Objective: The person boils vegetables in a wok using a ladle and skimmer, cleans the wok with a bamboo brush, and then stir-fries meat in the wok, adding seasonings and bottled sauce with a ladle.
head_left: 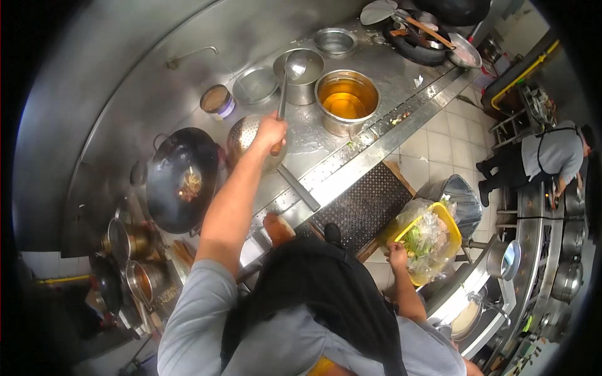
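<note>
My left hand (pixel 270 131) is closed round the wooden-ended handle of a ladle (pixel 283 97). The ladle's bowl is over a steel pot (pixel 302 94). Below that hand is a perforated metal strainer (pixel 241 135), its handle pointing toward the counter's front edge. A black wok (pixel 164 200) with a little food in its bottom stands to the left. Down on the right, my right hand (pixel 396 255) grips the rim of a yellow basket (pixel 453 229) filled with clear plastic bags and green scraps. Part of its fingers is hidden.
A pot of amber liquid (pixel 347 128) stands near the counter's front edge. Behind are metal bowls (pixel 256 85) and a tub (pixel 216 100). A black-lined bin (pixel 464 203) sits beside the basket. A co-worker (pixel 552 150) stands at the right-hand stove.
</note>
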`<act>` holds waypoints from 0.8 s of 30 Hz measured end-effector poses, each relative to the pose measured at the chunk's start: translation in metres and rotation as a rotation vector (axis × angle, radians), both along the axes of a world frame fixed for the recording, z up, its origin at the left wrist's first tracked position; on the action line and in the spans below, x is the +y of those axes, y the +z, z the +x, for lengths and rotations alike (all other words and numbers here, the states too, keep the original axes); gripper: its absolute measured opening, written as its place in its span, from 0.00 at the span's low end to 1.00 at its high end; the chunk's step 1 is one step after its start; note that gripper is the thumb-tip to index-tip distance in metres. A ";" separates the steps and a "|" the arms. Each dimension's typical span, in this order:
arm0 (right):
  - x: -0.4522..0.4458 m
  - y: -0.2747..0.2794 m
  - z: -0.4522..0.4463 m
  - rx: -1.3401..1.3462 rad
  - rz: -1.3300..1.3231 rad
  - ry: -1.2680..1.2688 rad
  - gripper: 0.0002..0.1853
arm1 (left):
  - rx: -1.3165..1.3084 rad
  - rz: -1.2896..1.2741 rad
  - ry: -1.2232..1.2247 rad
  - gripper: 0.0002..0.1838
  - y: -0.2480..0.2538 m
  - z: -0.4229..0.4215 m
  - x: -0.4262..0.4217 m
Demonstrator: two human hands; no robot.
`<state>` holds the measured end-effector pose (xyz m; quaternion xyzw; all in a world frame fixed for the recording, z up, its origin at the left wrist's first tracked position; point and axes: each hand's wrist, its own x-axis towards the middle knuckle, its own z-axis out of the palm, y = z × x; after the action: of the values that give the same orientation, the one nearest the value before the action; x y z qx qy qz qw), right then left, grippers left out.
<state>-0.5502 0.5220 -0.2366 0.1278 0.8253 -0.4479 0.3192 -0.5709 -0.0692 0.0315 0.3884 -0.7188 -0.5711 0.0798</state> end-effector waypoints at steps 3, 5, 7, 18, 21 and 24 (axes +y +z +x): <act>0.036 0.007 -0.021 -0.152 0.104 -0.050 0.13 | -0.004 0.067 0.022 0.09 -0.007 -0.014 -0.002; 0.067 -0.009 -0.025 -0.251 0.145 -0.080 0.13 | 0.018 0.210 0.077 0.06 0.007 -0.020 0.002; 0.091 -0.020 -0.021 -0.325 0.127 -0.133 0.13 | 0.057 0.418 0.130 0.04 0.014 -0.023 0.002; 0.046 -0.004 -0.029 -0.209 0.081 0.053 0.21 | 0.499 1.095 0.234 0.05 0.032 0.022 0.009; 0.027 -0.001 -0.032 -0.139 0.029 0.069 0.19 | 0.559 1.077 0.210 0.05 0.039 0.060 0.019; 0.012 0.008 -0.028 -0.124 0.013 0.110 0.17 | 0.686 1.186 0.230 0.06 0.056 0.118 0.022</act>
<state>-0.5781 0.5342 -0.2287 0.1119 0.8128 -0.4154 0.3927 -0.4530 -0.0469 0.0880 0.2377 -0.1739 -0.9458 0.1367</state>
